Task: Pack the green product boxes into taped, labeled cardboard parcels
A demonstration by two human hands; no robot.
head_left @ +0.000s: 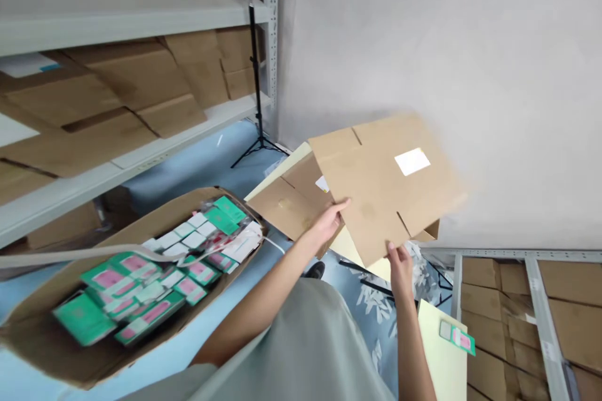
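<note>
A flattened cardboard box (371, 200) with a white label (412, 161) is held up in front of me, tilted and slightly blurred at its far corner. My left hand (332, 218) grips its left edge, thumb on top. Along the near edge, my right hand (399, 263) pinches the same cardboard. Underneath and to the left lies another flat cardboard piece (286, 203), partly covered, on a pale yellow tabletop (303, 153). A brown box corner (427, 233) pokes out beneath the held sheet on the right.
At left stands a large open carton (28, 332) of green and white small boxes (89, 319). Shelves (141, 19) with cartons rise behind it, beside a black tripod (256, 69). Paper scraps (376, 304) litter the blue floor. At right are a pale board (437, 363) and another shelf (540, 313).
</note>
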